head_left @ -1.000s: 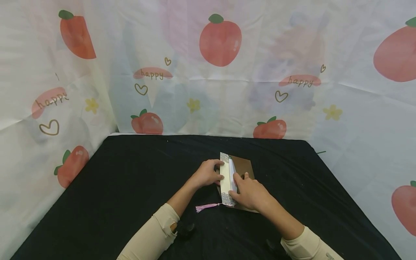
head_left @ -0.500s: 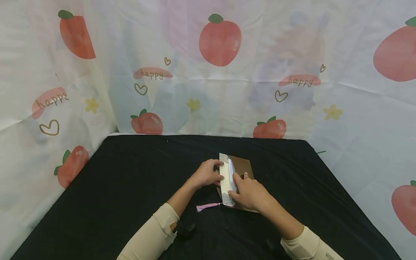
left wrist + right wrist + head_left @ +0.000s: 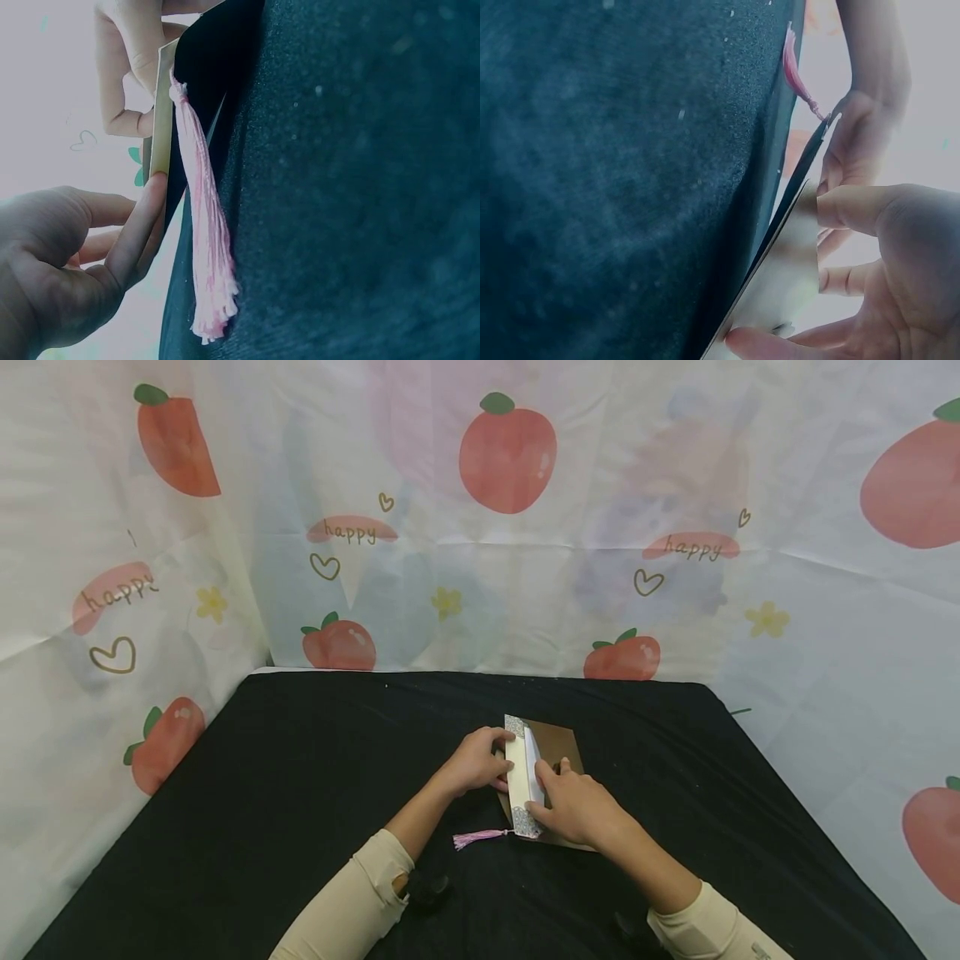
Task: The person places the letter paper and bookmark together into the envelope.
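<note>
A folded card with a brown panel (image 3: 557,739) lies on the black cloth, spread at an angle. Its cream strip (image 3: 517,768) has silvery patterned ends, and a white sheet (image 3: 532,764) shows beside it. From the lower end hangs a pink tassel (image 3: 204,225). My left hand (image 3: 477,762) holds the card's left edge between thumb and fingers. On the other side, my right hand (image 3: 581,806) grips the strip and sheet with thumb and index finger. Another right finger (image 3: 754,345) touches the brown panel. The card's underside is hidden in the head view.
Black cloth (image 3: 337,743) covers the table. Behind and to both sides hangs a pale curtain (image 3: 420,610) printed with red fruit, hearts and "happy". A small dark object (image 3: 429,891) sits by the left cuff.
The cream strip and the brown panel have shifted very slightly to the left, the strip's top end a little lower. Both hands keep nearly the same place and hold.
</note>
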A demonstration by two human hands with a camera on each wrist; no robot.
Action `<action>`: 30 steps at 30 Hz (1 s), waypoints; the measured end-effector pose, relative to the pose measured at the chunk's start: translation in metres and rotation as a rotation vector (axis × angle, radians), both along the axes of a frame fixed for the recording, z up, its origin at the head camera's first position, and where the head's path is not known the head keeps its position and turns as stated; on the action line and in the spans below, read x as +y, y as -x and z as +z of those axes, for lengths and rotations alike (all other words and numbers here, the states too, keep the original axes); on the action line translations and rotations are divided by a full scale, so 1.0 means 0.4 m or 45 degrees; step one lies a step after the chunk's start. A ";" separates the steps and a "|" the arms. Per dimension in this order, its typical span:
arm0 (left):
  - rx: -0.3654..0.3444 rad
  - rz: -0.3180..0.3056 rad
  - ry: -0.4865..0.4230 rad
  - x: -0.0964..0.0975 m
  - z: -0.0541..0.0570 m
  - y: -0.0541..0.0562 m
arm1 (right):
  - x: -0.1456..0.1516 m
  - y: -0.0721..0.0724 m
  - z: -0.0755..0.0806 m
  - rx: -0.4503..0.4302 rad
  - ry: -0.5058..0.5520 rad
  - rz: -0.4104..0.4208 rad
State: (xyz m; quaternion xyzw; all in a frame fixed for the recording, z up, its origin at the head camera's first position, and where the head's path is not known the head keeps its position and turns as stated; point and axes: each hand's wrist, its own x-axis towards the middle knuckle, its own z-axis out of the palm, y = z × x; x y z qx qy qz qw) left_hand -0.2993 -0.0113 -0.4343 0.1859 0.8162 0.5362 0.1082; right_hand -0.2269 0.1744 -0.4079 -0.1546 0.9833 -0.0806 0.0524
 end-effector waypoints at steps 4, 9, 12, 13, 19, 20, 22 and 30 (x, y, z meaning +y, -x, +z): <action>-0.012 -0.008 -0.020 -0.001 0.000 0.001 | 0.000 -0.002 0.000 0.000 -0.005 0.007; -0.010 -0.014 -0.038 -0.002 -0.001 0.002 | -0.001 -0.002 0.001 -0.005 0.008 0.013; -0.012 -0.019 -0.053 -0.001 -0.003 0.004 | -0.001 -0.002 0.001 -0.006 0.014 0.023; -0.014 -0.020 -0.059 -0.001 -0.004 0.005 | -0.001 -0.002 0.001 -0.008 0.016 0.024; -0.032 -0.028 -0.080 -0.003 -0.003 0.006 | 0.000 -0.005 0.004 -0.010 0.026 0.035; -0.037 -0.029 -0.080 -0.004 -0.003 0.006 | -0.001 -0.006 0.005 -0.007 0.028 0.038; -0.044 -0.032 -0.077 -0.006 -0.002 0.006 | -0.001 -0.007 0.006 -0.005 0.030 0.043; -0.034 -0.026 -0.074 -0.012 -0.003 0.010 | -0.002 -0.007 0.005 -0.014 0.023 0.045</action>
